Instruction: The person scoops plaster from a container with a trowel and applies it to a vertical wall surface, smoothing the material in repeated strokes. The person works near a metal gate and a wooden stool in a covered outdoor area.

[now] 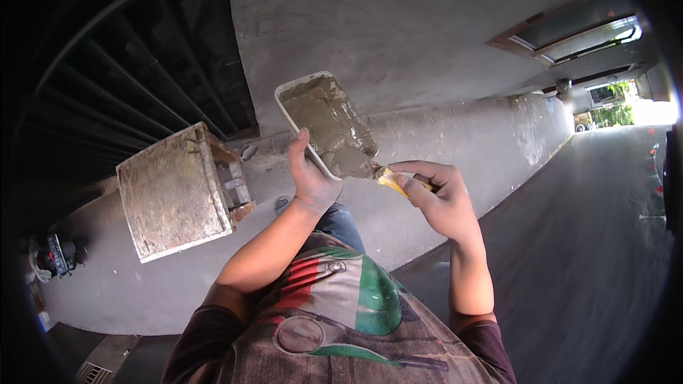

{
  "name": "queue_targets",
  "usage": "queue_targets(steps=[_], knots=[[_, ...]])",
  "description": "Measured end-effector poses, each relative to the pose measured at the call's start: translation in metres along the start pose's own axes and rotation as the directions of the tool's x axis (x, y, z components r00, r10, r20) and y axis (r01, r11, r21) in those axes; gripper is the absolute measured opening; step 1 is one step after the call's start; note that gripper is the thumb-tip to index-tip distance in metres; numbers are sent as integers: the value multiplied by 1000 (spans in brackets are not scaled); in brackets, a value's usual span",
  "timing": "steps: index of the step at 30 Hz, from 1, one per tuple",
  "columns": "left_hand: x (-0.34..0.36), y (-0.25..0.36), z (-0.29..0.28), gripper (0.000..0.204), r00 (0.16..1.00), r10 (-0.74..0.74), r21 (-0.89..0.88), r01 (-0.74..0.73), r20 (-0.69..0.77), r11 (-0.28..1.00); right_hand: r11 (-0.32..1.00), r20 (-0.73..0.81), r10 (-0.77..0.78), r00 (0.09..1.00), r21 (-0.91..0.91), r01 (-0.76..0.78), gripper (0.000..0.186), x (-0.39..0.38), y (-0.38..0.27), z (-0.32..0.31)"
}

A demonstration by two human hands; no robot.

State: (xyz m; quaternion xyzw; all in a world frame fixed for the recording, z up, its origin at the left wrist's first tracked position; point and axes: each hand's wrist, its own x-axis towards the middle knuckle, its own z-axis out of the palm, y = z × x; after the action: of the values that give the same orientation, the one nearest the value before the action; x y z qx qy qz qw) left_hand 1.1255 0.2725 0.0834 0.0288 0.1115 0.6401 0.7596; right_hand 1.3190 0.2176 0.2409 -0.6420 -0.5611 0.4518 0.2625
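Observation:
A white rectangular tub (282, 108) of wet grey mortar (320, 124) is tilted in front of my chest. My left hand (316, 179) grips its near left side, thumb up over the rim. At the tub's near right corner, my right hand (445, 203) is closed around the yellow handle (391, 182) of a small trowel or putty knife. The tool's working end is down in the mortar, so its blade shape cannot be seen.
Left of me stands a worn wooden stool or small table (174, 192) with a stained top. Dark metal bars (135, 57) rise behind it. A grey plastered wall (370, 21) is ahead, with a framed window (569, 32) at right. Some dark equipment (57, 256) sits far left.

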Motion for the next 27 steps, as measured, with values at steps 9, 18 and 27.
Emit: queue_targets(steps=[9, 18, 27], knots=[[-11, 5, 3, 71, 991, -86, 106, 75, 101, 991, 567, 48, -628, 777, -656, 498, 29, 13, -65, -18], [-12, -2, 2, 69, 984, -147, 21, 146, 95, 989, 498, 295, -498, 816, -673, 547, 22, 53, -69, -43], [-2, 5, -10, 64, 995, -100, -49, 101, 19, 994, 888, 171, -52, 984, -443, 124, 20, 53, -36, -51]])
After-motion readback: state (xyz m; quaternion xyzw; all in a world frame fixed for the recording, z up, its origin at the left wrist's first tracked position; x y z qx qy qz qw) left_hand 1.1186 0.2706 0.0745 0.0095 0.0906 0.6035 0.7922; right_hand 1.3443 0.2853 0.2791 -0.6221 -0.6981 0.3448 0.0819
